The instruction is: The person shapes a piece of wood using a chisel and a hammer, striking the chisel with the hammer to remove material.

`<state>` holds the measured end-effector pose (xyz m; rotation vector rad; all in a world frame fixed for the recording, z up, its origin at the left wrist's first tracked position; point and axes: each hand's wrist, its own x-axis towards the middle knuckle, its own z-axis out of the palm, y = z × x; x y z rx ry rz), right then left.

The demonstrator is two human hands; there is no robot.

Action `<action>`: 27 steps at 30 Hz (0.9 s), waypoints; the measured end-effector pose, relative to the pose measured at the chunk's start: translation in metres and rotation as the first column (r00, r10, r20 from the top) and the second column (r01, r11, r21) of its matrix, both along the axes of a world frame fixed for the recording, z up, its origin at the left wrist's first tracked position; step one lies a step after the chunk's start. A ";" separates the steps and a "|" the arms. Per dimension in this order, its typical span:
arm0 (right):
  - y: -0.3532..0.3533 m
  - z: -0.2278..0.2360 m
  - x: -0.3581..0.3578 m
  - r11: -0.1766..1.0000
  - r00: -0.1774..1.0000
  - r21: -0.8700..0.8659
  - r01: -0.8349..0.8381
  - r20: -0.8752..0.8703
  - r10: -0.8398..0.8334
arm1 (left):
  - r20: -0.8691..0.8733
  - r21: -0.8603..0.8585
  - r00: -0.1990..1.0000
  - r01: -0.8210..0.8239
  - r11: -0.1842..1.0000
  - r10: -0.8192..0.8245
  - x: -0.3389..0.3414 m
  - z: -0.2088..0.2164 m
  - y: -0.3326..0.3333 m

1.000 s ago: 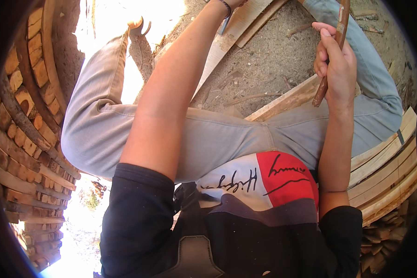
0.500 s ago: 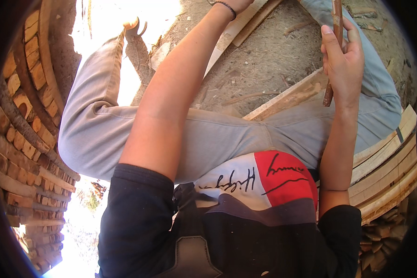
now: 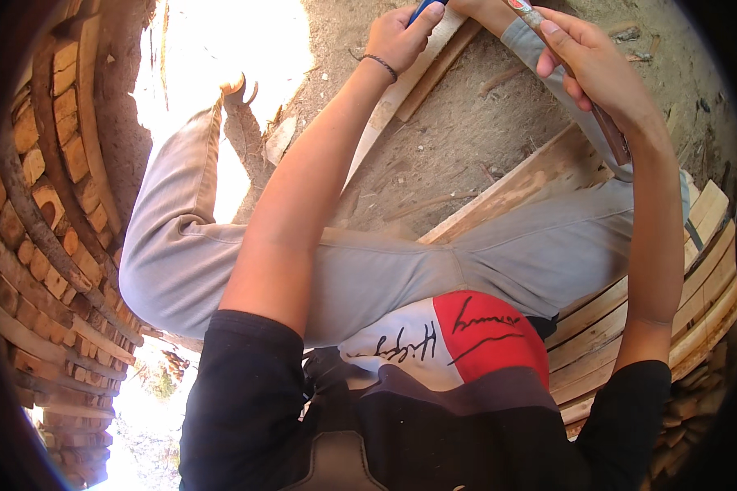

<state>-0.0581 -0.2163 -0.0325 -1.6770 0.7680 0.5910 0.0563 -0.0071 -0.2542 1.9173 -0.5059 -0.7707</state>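
Observation:
My left hand [image 3: 401, 41] is near the top edge, closed around a blue object [image 3: 426, 7], perhaps a handle, most of which is out of view. It is above a long pale board [image 3: 375, 123] on the ground. My right hand [image 3: 591, 64], at the upper right, is wrapped round a brown wooden tool handle [image 3: 608, 135]. That handle slants from the top edge down along my right wrist. A small sticker is on its upper part, and its far end is cut off by the frame.
Another board [image 3: 508, 184] lies slanting over the dirt ground [image 3: 422, 155] between my legs. Stacked planks [image 3: 704, 254] are close on my right. A tall stack of cut wood [image 3: 53, 221] rises on the left. Bright sunlight washes out the ground at upper left.
My left hand has come lower, showing the blue object in it. My right hand has moved up and inward, and the wooden handle has swung from nearly upright to leaning up-left.

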 end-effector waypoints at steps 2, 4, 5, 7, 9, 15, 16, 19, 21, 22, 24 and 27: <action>0.004 -0.001 0.003 1.000 0.999 0.017 0.020 -0.037 -0.020 | -0.048 0.031 0.999 -0.011 0.999 0.013 0.001 0.001 0.000; 0.009 -0.007 0.006 0.996 0.997 -0.034 0.081 -0.014 -0.082 | -0.069 0.040 0.997 -0.025 0.999 0.027 0.002 0.004 0.001; 0.009 -0.010 0.005 0.998 0.998 -0.024 0.055 0.011 -0.055 | -0.069 0.031 0.997 -0.023 0.999 0.025 0.003 0.006 0.001; 0.008 -0.012 0.003 1.000 0.998 -0.015 0.005 0.063 -0.004 | -0.094 0.015 0.995 -0.026 1.000 0.028 0.004 0.007 0.000; 0.008 -0.014 0.003 0.997 1.000 -0.065 0.030 0.001 -0.030 | -0.144 0.008 0.988 -0.049 0.999 0.049 0.003 0.006 -0.002; 0.013 -0.007 0.001 0.997 0.997 -0.081 -0.008 0.073 0.014 | -0.240 -0.045 0.968 -0.086 0.995 0.072 0.001 -0.003 -0.002; 0.015 -0.007 0.001 0.995 0.997 -0.094 -0.022 0.067 0.028 | -0.230 -0.046 0.970 -0.087 0.995 0.074 0.001 -0.005 -0.001; 0.014 -0.014 0.011 0.990 0.990 -0.067 0.121 0.076 -0.116 | -0.216 -0.062 0.974 -0.082 0.995 0.067 0.003 -0.009 -0.001; 0.009 -0.015 0.011 0.998 0.999 -0.046 0.036 0.040 -0.034 | -0.231 -0.086 0.972 -0.071 0.994 0.049 0.002 -0.011 -0.003; 0.005 -0.014 0.010 0.998 1.000 -0.066 0.023 0.007 -0.023 | -0.301 -0.103 0.953 -0.082 0.991 0.048 0.003 -0.012 -0.005; -0.001 -0.012 0.007 0.993 0.999 -0.115 -0.017 0.031 0.021 | -0.436 -0.138 0.899 -0.110 0.984 0.039 0.004 -0.012 -0.007; -0.003 -0.010 0.008 0.990 0.988 -0.130 -0.053 0.137 0.071 | -0.461 -0.185 0.887 -0.100 0.978 0.004 0.006 -0.010 -0.006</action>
